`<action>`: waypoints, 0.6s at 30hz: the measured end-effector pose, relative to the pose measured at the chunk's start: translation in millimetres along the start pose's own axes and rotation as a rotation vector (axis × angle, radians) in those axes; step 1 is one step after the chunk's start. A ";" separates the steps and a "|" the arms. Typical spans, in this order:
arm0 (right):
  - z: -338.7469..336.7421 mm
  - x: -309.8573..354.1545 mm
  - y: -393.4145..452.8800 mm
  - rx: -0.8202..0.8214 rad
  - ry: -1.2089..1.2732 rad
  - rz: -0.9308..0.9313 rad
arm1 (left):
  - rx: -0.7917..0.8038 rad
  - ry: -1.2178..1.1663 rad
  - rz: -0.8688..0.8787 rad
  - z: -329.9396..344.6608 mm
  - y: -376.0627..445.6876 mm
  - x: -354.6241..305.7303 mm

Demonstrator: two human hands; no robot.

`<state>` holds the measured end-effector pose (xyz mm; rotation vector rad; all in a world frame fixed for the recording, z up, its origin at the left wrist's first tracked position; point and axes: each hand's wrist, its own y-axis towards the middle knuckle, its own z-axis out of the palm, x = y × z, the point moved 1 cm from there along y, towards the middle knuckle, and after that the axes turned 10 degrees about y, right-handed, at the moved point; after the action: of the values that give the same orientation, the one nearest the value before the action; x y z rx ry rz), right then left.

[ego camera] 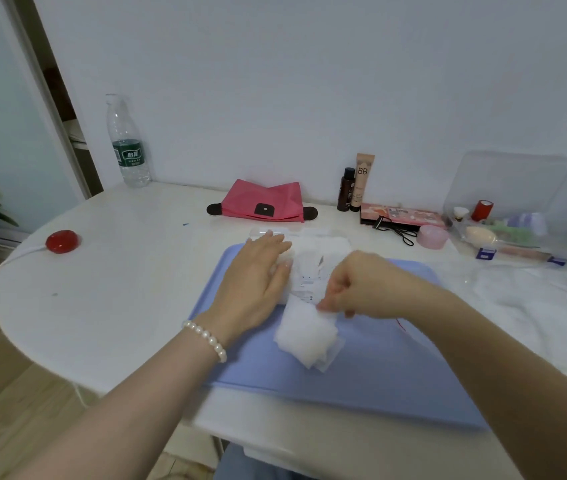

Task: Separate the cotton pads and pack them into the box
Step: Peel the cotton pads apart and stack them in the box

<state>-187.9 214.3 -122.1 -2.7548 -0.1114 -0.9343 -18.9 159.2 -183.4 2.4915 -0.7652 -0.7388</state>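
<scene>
Nearest, loose cotton pads on blue mat, long axis running far toward pad packet, pinched at far edge by right hand, apparently; left hand flat on packet.

A home dressing corner: white table holding pink pouch, BB cream tube, water bottle.

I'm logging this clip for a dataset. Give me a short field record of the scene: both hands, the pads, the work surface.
left hand: flat, fingers straight, pressing the cotton pad pack
right hand: pinching the top edge of the loose cotton pads
loose cotton pads: small clump lying on the blue mat
blue mat: on the white table
</scene>
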 end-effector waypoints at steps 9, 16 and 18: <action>54.8 -20.9 1.9 -0.045 0.105 0.122 | 0.188 -0.141 -0.275 -7.7 -28.1 -5.7; 34.7 -24.2 -0.1 -0.139 0.793 0.046 | 0.199 -0.708 -0.477 -20.9 -20.2 -17.2; 20.4 -20.4 -3.6 -0.087 0.968 0.019 | 0.254 -0.834 -0.492 -17.1 -15.0 -25.1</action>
<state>-192.5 222.8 -149.6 -2.0542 0.1251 -2.1490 -20.7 189.9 -169.2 2.5852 -0.4969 -2.0399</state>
